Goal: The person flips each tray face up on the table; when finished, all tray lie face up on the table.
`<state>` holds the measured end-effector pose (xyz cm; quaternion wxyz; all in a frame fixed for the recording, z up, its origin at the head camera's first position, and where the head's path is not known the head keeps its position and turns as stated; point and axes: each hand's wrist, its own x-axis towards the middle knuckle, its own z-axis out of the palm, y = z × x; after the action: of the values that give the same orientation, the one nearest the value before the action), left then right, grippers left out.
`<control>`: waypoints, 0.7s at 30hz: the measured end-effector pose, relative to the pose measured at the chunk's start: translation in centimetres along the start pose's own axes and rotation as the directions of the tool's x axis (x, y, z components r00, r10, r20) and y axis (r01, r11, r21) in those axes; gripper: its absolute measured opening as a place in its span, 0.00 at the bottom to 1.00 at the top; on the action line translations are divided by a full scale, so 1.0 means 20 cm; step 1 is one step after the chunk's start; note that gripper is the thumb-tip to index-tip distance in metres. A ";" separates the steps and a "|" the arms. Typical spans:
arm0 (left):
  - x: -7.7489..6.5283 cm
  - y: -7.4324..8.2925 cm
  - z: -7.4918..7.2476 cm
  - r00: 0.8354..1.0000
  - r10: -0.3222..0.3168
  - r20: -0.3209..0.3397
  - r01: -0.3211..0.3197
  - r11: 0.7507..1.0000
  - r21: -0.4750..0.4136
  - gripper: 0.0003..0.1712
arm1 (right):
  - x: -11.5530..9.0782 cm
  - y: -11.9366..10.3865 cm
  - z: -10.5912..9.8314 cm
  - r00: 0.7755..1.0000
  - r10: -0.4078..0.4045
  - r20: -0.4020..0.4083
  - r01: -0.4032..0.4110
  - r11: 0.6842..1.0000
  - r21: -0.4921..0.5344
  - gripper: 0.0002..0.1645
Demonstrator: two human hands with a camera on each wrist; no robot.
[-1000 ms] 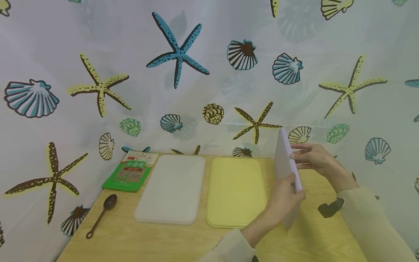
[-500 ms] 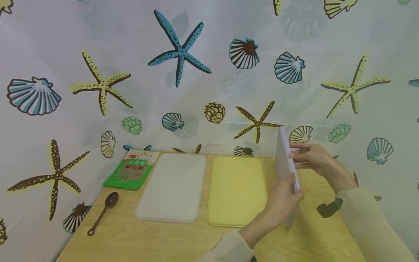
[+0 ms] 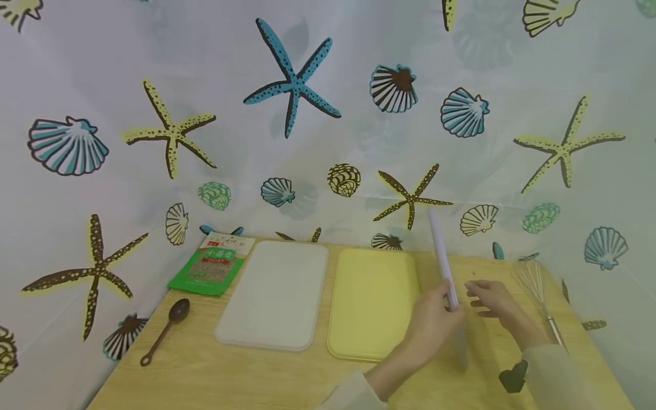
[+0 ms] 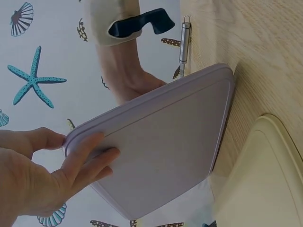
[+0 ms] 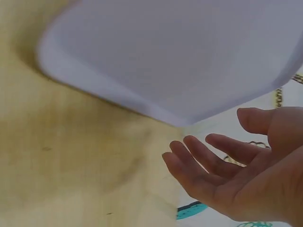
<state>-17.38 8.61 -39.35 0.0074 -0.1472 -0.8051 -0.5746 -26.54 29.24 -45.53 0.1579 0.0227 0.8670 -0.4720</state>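
A lavender tray (image 3: 441,245) stands on edge at the right of the table, its raised rim facing right and its flat underside (image 4: 165,142) filling the left wrist view. My left hand (image 3: 430,319) pinches its upper near edge between thumb and fingers. A small gap separates the tray from my right hand (image 3: 494,302), which holds nothing. In the right wrist view that hand (image 5: 236,182) has its fingers extended and loosely bent near a tray corner (image 5: 180,120). The tray's lower edge meets the wooden table (image 5: 71,156).
Left of the lavender tray lie a yellow tray (image 3: 374,302) and a white tray (image 3: 274,296). Farther left are a green-and-white seed packet (image 3: 212,265) and a brown spoon (image 3: 166,330). A wire whisk (image 3: 543,302) lies at the right. A patterned curtain (image 3: 328,114) hangs behind.
My right hand has let go of the lavender tray and moved down, away from it. The tray's top has tipped slightly left in my left hand. The whisk has come into view.
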 end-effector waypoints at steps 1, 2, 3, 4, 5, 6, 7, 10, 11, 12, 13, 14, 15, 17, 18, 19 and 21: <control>-0.01 -0.01 0.00 1.000 -0.008 -0.004 0.008 1.000 -0.024 0.29 | 0.00 0.03 0.02 1.000 0.004 0.002 -0.004 1.000 -0.019 0.40; -0.01 -0.02 -0.01 1.000 -0.016 -0.006 0.015 0.999 -0.049 0.29 | 0.00 0.06 0.03 1.000 0.005 0.004 -0.005 1.000 -0.030 0.39; -0.01 -0.03 -0.01 1.000 -0.019 -0.010 0.019 0.997 -0.074 0.27 | -0.01 0.08 0.05 1.000 0.006 0.003 -0.006 0.999 -0.040 0.38; -0.01 -0.04 -0.02 1.000 -0.015 -0.015 0.013 0.996 -0.086 0.25 | -0.01 0.09 0.06 1.000 0.005 0.006 -0.005 0.999 -0.048 0.37; -0.01 -0.05 -0.03 1.000 -0.016 -0.022 0.014 0.995 -0.102 0.24 | 0.00 0.11 0.07 1.000 0.008 0.007 -0.007 0.999 -0.050 0.36; 0.00 -0.06 -0.04 0.999 -0.018 -0.027 0.015 0.993 -0.115 0.23 | 0.00 0.12 0.08 1.000 0.007 0.004 -0.007 0.999 -0.053 0.36; 0.00 -0.06 -0.05 0.999 -0.022 -0.036 0.017 0.992 -0.128 0.21 | 0.01 0.12 0.08 1.000 0.008 -0.002 -0.008 0.999 -0.054 0.35; 0.02 -0.07 -0.08 0.998 -0.049 -0.046 0.041 0.983 -0.177 0.24 | 0.03 0.13 0.08 1.000 0.016 -0.012 -0.017 0.998 -0.064 0.32; 0.03 -0.07 -0.09 0.997 -0.066 -0.044 0.056 0.978 -0.200 0.25 | 0.03 0.13 0.08 1.000 0.022 -0.016 -0.023 0.998 -0.061 0.31; 0.03 -0.08 -0.09 0.996 -0.077 -0.041 0.066 0.974 -0.216 0.27 | 0.03 0.14 0.09 0.999 0.024 -0.021 -0.025 0.998 -0.058 0.29; 0.03 -0.08 -0.10 0.996 -0.086 -0.039 0.074 0.971 -0.228 0.28 | 0.03 0.15 0.09 0.999 0.024 -0.023 -0.026 0.998 -0.060 0.28; 0.02 -0.09 -0.11 0.995 -0.095 -0.038 0.083 0.968 -0.237 0.29 | 0.03 0.15 0.09 1.000 0.020 -0.020 -0.021 0.998 -0.064 0.27; 0.02 -0.09 -0.11 0.994 -0.098 -0.038 0.086 0.968 -0.238 0.29 | 0.03 0.16 0.09 1.000 0.015 -0.014 -0.015 0.998 -0.062 0.25; 0.01 -0.10 -0.12 0.993 -0.109 -0.042 0.096 0.967 -0.237 0.30 | 0.01 0.18 0.09 1.000 -0.003 -0.014 0.002 0.998 -0.060 0.24; 0.01 -0.11 -0.13 0.993 -0.112 -0.043 0.099 0.966 -0.238 0.30 | 0.01 0.19 0.08 1.000 -0.012 -0.010 0.011 0.998 -0.058 0.24; 0.01 -0.11 -0.13 0.992 -0.118 -0.043 0.104 0.965 -0.242 0.30 | 0.00 0.19 0.08 1.000 -0.028 -0.003 0.027 0.998 -0.062 0.23; 0.01 -0.11 -0.14 0.992 -0.122 -0.034 0.108 0.957 -0.269 0.33 | -0.02 0.20 0.06 0.999 -0.036 0.001 0.036 0.998 -0.043 0.24</control>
<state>-18.50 5.37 -40.50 -0.0257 -0.0853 -0.7273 -0.6805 -25.13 30.51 -49.31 0.1497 0.0036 0.8772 -0.4561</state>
